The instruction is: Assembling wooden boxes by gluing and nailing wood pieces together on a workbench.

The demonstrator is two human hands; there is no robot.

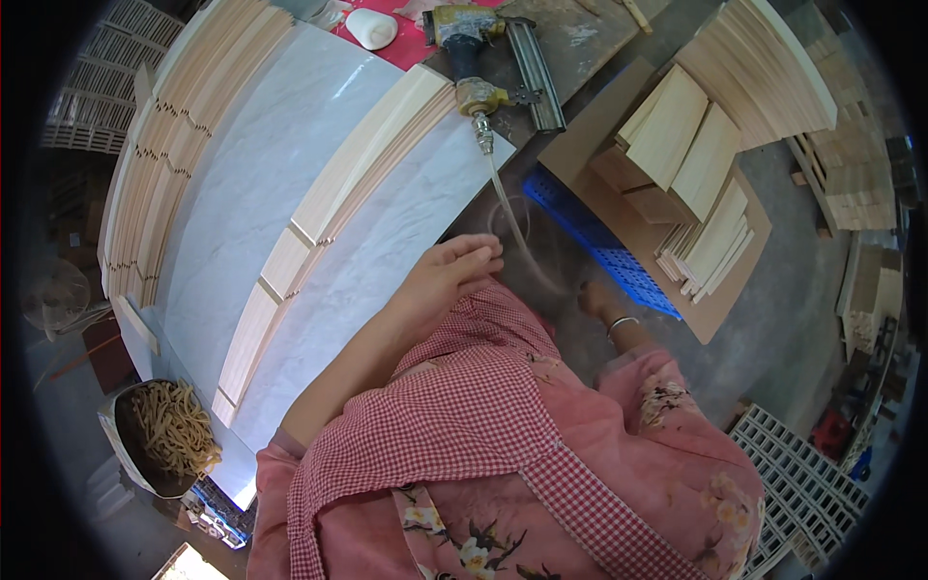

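White tabletop (261, 145), nail gun (466, 48) near its far corner, hose (511, 215) dangling, blue crate (607, 249) near right fingers (588, 296), grip unclear, left fingers (472, 246) loosely together, wooden strips (338, 184) lying to their left.

The head camera, left of a side-by-side pair, looks steeply down from the wearer's head, over the right edge of the table (261, 145); the picture is upright; the apron (445, 416), right of the table, is close and fills the lower middle; the left hand (459, 266) shows at the table's right edge, the right hand (599, 304) farther right; the fisheye reaches out to floor (802, 280) on both sides of the table, bending the slats (174, 145) along its left side.
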